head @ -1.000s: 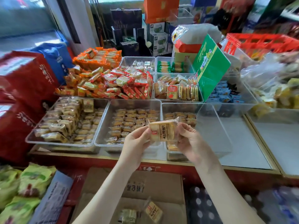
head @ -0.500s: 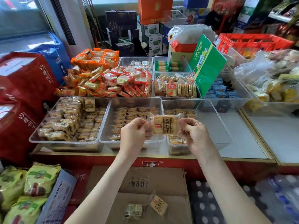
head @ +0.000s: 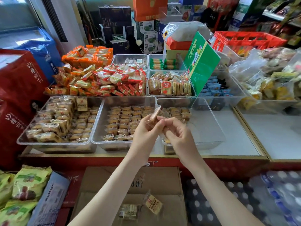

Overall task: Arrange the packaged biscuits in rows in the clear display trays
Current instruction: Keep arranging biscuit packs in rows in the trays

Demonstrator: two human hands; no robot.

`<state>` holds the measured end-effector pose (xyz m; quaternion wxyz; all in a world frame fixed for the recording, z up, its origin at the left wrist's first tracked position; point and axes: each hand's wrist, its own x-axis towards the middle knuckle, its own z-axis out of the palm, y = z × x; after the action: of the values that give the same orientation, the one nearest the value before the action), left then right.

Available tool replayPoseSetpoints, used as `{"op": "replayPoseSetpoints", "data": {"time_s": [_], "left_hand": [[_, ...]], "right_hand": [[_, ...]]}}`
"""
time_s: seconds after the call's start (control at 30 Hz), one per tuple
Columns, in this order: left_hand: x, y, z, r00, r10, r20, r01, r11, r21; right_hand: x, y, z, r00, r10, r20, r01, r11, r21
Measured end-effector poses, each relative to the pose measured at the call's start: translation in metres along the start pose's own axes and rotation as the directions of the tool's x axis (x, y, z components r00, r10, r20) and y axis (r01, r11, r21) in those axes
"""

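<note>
At 9 o'clock from my hands, the clear plastic tray on the left (head: 53, 143) is heaped with tan wrapped biscuits. The middle clear tray (head: 130, 101) holds them in rows. My left hand (head: 145, 131) curls round one clear-wrapped tan biscuit packet (head: 154, 115), tilted on edge at 12 o'clock. My right hand (head: 177, 134) pinches its wrapper over the right-hand clear tray (head: 210, 128), where a few packets lie at the far end.

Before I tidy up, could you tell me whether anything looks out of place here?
Yes: two biscuit packets lie loose on the cardboard box below the counter, outside the trays. In the left tray, one packet stands upright above the others.
</note>
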<state>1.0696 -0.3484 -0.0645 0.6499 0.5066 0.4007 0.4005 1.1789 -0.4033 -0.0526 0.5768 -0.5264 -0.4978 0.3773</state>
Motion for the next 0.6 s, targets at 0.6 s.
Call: {"op": "replayPoseSetpoints", "data": {"time_s": [0.6], "left_hand": [[0.070,-0.036,0.028,0.869,-0.211,0.448,0.297,0.946,-0.130]], "right_hand": [[0.056,0.053,-0.142,0.886,0.458,0.078,-0.462,0.851,0.250]]}}
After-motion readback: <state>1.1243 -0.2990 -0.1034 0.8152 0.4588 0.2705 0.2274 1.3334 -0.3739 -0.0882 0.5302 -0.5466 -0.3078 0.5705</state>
